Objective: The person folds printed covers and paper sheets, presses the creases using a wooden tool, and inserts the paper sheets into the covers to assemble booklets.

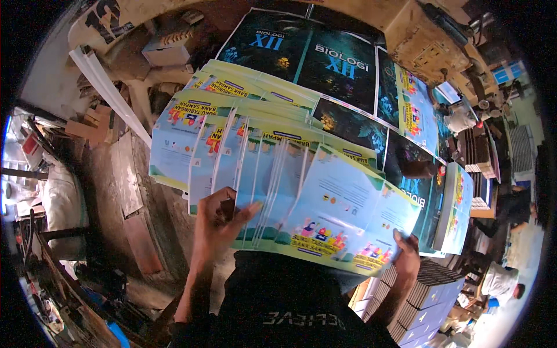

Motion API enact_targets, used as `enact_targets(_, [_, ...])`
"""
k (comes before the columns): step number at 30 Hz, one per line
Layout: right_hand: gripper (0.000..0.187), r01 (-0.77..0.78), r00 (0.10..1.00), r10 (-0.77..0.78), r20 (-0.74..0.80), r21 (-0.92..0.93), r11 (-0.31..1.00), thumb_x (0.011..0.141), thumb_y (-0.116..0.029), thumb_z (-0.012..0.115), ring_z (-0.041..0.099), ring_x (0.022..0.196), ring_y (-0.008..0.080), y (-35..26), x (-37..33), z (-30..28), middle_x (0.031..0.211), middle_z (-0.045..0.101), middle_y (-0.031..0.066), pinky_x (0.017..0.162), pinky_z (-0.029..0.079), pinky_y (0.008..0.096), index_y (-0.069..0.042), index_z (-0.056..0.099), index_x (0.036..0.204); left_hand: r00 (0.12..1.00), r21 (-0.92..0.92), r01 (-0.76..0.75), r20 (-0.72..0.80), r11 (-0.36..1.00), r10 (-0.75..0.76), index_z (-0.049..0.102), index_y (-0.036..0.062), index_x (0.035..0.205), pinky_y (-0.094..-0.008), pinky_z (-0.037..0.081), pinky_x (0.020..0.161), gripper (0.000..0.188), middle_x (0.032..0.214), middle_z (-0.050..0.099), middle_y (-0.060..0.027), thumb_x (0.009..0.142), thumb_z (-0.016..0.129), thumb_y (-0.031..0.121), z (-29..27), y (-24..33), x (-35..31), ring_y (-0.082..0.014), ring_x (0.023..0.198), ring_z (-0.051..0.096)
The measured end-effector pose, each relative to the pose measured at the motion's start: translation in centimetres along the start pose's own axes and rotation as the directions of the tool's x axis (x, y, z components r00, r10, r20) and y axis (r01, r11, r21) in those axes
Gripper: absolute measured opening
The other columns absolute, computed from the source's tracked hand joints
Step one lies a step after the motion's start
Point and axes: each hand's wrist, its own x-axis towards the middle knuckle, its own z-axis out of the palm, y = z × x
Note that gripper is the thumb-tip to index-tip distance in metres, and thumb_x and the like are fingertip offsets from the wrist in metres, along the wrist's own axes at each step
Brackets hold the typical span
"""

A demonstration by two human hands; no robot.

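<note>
Fanned printed cover sheets (333, 203), light blue with yellow and green edges and small colourful cartoon figures, spread across the front of the work surface before me. My left hand (219, 226) is closed on the lower left edges of several sheets, its thumb lying over the top one. At the right end, my right hand (407, 255) pinches the lower corner of the top sheet, thumb on its face and fingers beneath. More of the same sheets (174, 136) overlap to the left and behind. Dark printed posters (342, 64) with plant pictures lie under and beyond them.
A stack of matching blue covers (458, 211) stands at the right. Below it are piled bound books (426, 301). Long white strips (110, 95) lean at the left, near a small box (168, 51). Another person (500, 281) sits far right.
</note>
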Motion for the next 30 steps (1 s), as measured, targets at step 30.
enact_targets(30, [0.039,0.004,1.0,-0.003,-0.025,0.033,0.999,0.076,-0.005,0.08,0.062,0.103,0.0225,-0.7,1.3,-0.5,0.107,0.067,0.0092,0.098,0.044,0.0391,0.001,0.062,0.11,0.989,0.007,0.144,0.028,0.99,-0.144,0.068,-0.004,0.088,-0.0228,0.048,0.063,0.016,0.075,0.069,-0.0036,0.087,0.076,0.01,-1.1,0.7,-1.4,-0.0054,0.07,0.06])
